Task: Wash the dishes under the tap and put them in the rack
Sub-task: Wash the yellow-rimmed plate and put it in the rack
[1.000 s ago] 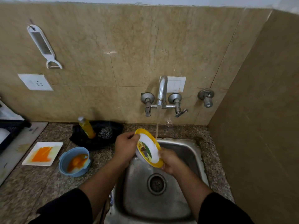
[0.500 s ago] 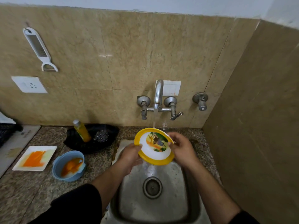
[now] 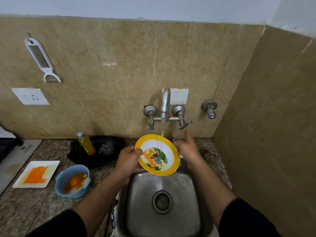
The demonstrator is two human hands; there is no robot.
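Left hand point(image 3: 127, 162) grips round glossy yellow-rimmed plate point(image 3: 168, 152) over dull steel sink point(image 3: 145, 212)

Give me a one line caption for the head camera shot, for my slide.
Left hand holds a yellow-rimmed plate under the running tap over the sink; right hand open beside it.

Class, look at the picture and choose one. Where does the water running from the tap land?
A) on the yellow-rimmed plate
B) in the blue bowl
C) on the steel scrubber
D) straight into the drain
A: the stream from the tap strikes the pictured face of the yellow-rimmed plate, which the left hand holds by its rim above the sink.
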